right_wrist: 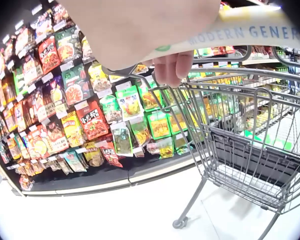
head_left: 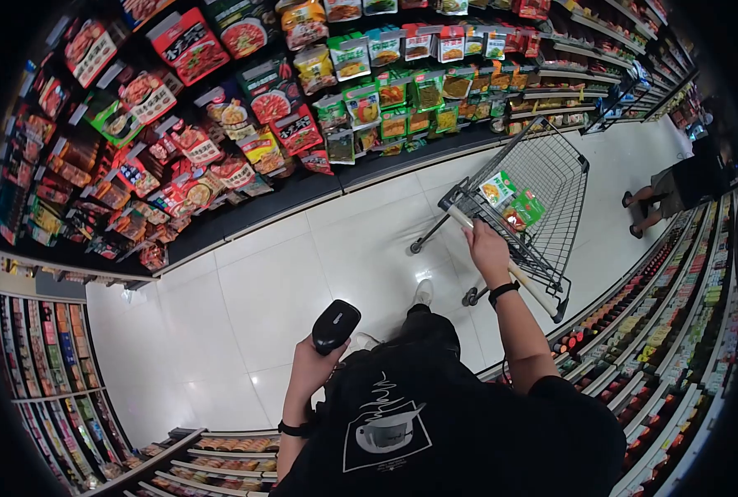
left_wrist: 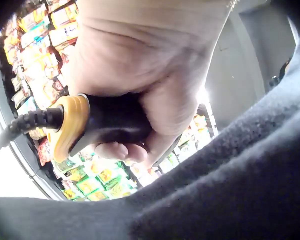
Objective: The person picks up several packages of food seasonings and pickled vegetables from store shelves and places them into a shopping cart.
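Shopping cart [head_left: 564,182], one in number, stands on the pale tiled floor [head_left: 278,248], in front of the person and to the right side. Its one handle [head_left: 532,287] is light in colour, and in the right wrist view it carries the printed letters "MODERN GENER". The right hand [head_left: 487,251] is placed on this handle, with the fingers bent around it. Inside the wire basket there lie at least two packets: one white and green packet [head_left: 496,188], and beside it one green packet [head_left: 527,207]; something red is near them, but I cannot tell if it is a separate packet. Two wheels of the cart are seen on the side close to the person. The left hand [head_left: 312,369] is clamped on one black handheld device [head_left: 336,326], well apart from the cart. This device has one yellow collar [left_wrist: 70,129], and from it one dark cable [left_wrist: 20,126] comes out. Each wrist wears one black band, so they are two. Two light shoes are on the floor. Along the far side, one long shelf [head_left: 245,217] bears many packets in several rows, too many to count exactly. At the right edge, one other person is partly visible.
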Motion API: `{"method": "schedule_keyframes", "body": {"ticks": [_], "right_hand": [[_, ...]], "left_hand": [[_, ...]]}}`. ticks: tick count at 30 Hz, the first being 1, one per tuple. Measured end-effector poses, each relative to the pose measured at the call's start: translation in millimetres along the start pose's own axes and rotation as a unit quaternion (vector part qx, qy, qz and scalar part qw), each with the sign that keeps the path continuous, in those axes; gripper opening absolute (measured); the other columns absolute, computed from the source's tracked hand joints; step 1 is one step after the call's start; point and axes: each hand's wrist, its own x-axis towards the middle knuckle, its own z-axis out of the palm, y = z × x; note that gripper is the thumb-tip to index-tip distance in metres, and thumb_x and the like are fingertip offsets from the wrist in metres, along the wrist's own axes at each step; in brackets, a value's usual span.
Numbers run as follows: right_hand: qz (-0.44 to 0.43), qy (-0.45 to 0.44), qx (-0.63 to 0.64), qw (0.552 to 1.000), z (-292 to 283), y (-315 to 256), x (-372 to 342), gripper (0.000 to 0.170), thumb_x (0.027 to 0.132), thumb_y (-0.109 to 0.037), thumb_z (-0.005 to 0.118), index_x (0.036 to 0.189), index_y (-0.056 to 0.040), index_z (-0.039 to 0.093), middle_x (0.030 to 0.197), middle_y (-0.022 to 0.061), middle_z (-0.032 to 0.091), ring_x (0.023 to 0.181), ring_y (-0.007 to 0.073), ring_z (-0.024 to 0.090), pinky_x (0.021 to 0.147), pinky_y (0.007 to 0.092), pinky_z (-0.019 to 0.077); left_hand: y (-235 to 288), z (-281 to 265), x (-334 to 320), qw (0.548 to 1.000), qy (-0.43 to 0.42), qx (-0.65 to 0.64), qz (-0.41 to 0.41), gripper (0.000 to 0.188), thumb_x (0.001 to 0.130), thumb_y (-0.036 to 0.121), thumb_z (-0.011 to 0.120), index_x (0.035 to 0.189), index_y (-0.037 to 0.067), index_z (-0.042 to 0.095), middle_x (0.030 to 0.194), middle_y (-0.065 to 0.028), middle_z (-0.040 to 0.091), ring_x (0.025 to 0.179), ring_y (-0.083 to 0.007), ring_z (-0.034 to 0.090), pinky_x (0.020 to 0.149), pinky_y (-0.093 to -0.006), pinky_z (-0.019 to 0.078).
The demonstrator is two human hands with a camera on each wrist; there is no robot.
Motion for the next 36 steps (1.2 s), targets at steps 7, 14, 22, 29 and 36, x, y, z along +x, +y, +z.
{"method": "schedule_keyframes", "body": {"ticks": [7,14,22,29,36], "right_hand": [[0.033,-0.009,-0.036,0.999,1.9,-36.2,-19.3,0.032,0.111,-0.037,0.064,0.116,-0.0059,0.068,0.095,0.0148,0.071,0.095,0.0364,0.07,0.085,0.0498,0.0539],[0.048,0.109,-0.012,0.993,17.7,-80.3,-35.9,0.028,0.111,-0.025,0.064,0.13,-0.0048,0.069,0.133,0.0165,0.069,0.128,0.0374,0.063,0.114,0.0522,0.0437],[-0.005,-0.174,0.309,0.935,61.2,-225.8,-20.6,0.031,0.095,0.006,0.062,0.122,-0.0031,0.074,0.126,0.0208,0.074,0.121,0.0407,0.071,0.108,0.0498,0.0539],[-0.141,-0.499,0.152,0.842,187.6,-296.4,20.5,0.027,0.093,-0.021,0.064,0.099,-0.0026,0.082,0.107,0.025,0.08,0.105,0.0414,0.077,0.094,0.0542,0.0607],[-0.013,-0.633,0.109,0.766,193.5,-295.0,85.0,0.053,0.096,-0.049,0.071,0.124,-0.0036,0.075,0.12,0.0233,0.079,0.118,0.0429,0.075,0.102,0.0526,0.0579]], "left_hand": [[-70.1,-72.2,-22.8,0.997,0.038,-0.056,-0.042,0.028,0.096,0.021,0.09,0.102,-0.003,0.077,0.073,-0.0025,0.072,0.06,-0.0093,0.065,0.056,-0.0295,0.0516],[-70.6,-119.0,6.6,0.997,0.028,-0.054,-0.039,0.028,0.096,0.023,0.09,0.093,0.0,0.073,0.069,0.0003,0.067,0.06,-0.0084,0.063,0.057,-0.0292,0.0506],[-62.3,-161.5,97.6,0.998,0.024,-0.041,-0.028,0.026,0.097,0.022,0.089,0.095,0.0,0.075,0.068,0.0007,0.067,0.059,-0.0076,0.061,0.054,-0.029,0.0477],[-52.5,-238.3,168.5,0.994,0.047,0.071,-0.067,0.024,0.096,0.018,0.088,0.102,-0.002,0.076,0.07,-0.006,0.072,0.062,-0.0106,0.064,0.061,-0.0314,0.053],[-175.6,-281.4,236.2,0.965,-0.006,0.19,-0.181,0.05,0.088,0.04,0.09,0.114,-0.002,0.079,0.101,-0.022,0.083,0.098,-0.0386,0.081,0.085,-0.0461,0.0622]]}}
